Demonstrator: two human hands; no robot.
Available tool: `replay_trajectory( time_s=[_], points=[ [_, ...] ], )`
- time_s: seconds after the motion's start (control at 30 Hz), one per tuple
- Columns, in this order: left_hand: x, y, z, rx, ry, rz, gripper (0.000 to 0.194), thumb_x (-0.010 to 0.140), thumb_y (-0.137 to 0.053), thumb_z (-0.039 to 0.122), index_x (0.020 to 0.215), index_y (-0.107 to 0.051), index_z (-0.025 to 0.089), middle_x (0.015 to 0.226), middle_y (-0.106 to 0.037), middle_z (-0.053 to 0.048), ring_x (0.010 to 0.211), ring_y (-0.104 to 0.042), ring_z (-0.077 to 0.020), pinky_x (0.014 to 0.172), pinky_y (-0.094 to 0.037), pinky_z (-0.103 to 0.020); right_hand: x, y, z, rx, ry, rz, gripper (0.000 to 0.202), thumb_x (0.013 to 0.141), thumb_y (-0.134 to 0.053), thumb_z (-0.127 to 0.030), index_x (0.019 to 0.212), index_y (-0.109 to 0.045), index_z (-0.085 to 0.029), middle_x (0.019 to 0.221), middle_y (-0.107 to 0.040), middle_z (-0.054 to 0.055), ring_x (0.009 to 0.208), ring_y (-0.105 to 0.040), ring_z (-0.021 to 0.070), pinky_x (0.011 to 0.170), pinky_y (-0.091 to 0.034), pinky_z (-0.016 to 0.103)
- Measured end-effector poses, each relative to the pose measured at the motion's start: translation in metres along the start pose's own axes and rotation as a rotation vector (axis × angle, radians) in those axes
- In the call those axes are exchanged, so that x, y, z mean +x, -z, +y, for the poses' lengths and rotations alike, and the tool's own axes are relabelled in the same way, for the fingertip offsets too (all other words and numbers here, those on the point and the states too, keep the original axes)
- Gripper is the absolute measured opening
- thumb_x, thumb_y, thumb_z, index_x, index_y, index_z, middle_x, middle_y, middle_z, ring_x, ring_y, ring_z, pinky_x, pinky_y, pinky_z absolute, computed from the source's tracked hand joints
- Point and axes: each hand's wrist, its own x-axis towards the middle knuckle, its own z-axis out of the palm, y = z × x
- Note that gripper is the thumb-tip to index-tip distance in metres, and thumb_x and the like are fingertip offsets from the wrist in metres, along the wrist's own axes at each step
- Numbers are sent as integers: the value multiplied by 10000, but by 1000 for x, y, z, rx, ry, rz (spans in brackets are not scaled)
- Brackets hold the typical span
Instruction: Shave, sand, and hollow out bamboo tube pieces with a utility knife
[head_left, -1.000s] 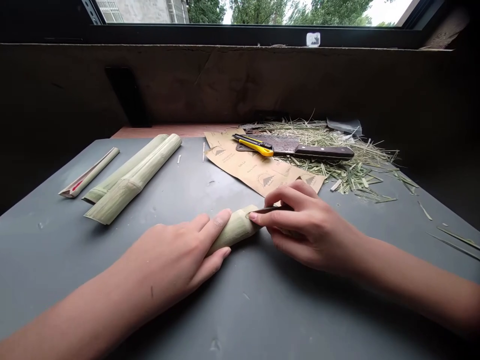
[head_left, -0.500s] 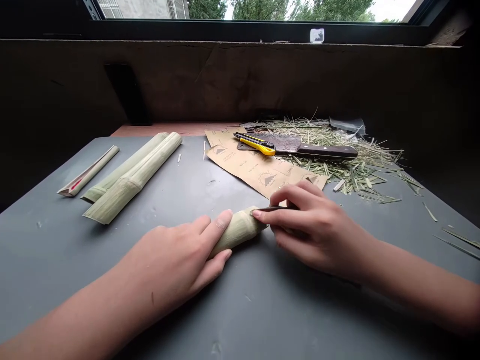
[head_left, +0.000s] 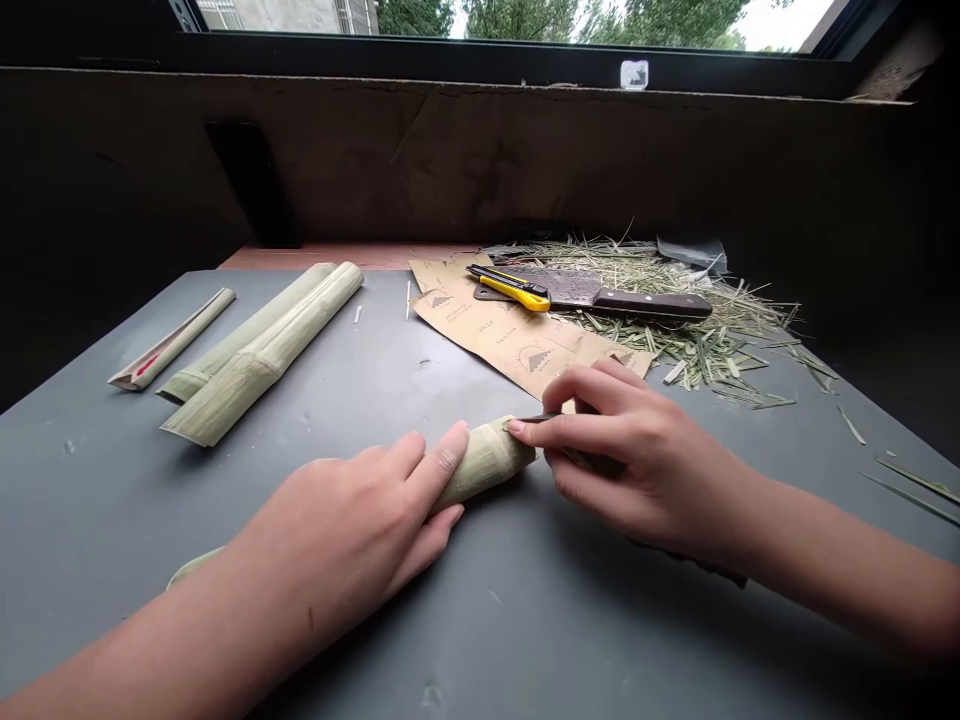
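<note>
A pale green split bamboo piece lies slanted on the grey table, its rounded side up. My left hand is closed over its middle, thumb on one side and fingers on the other. What looks like its near end peeks out beside my left forearm. My right hand grips a thin dark blade, whose tip touches the bamboo at the raised node near its far end. My right index finger and thumb are pressed close to that tip. Most of the tool is hidden in my palm; a dark part shows below the wrist.
Two long bamboo halves and a narrow bamboo strip with a red mark lie at the left. Brown sandpaper, a yellow utility knife and a cleaver lie at the back, beside heaped bamboo shavings.
My left hand has slid slightly along the bamboo towards the node. The blade tip stays at the node, and a bamboo end now shows beside my left forearm. The view has tilted slightly.
</note>
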Motion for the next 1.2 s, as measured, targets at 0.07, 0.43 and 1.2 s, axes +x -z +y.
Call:
replay_trajectory(
  time_s=[0.07,0.43,1.2],
  points=[
    [0,0,0,-6,-15,5,477,991,-403,331,1446,-447,193,986,-686,-60,731,-703,-242,497,-477,-329,0,0,0,1,-3,-12,296,857,-587,-91,1076,-760,-187,954,-604,93,847,-506,220,794,-432,395],
    [-2,-9,-2,14,-69,171,439,964,-459,307,1372,-509,151,864,-678,-39,605,-675,-233,435,-425,-336,1,2,1,75,-70,-29,304,852,-550,-64,1020,-778,-175,935,-592,88,823,-497,202,786,-414,381],
    [0,-7,-7,-146,11,-17,467,992,-344,408,1410,-438,221,1031,-700,-71,790,-731,-279,530,-483,-349,-3,-2,1,73,-63,2,304,833,-575,-59,1023,-764,-204,934,-618,72,799,-500,198,778,-420,376]
  ],
)
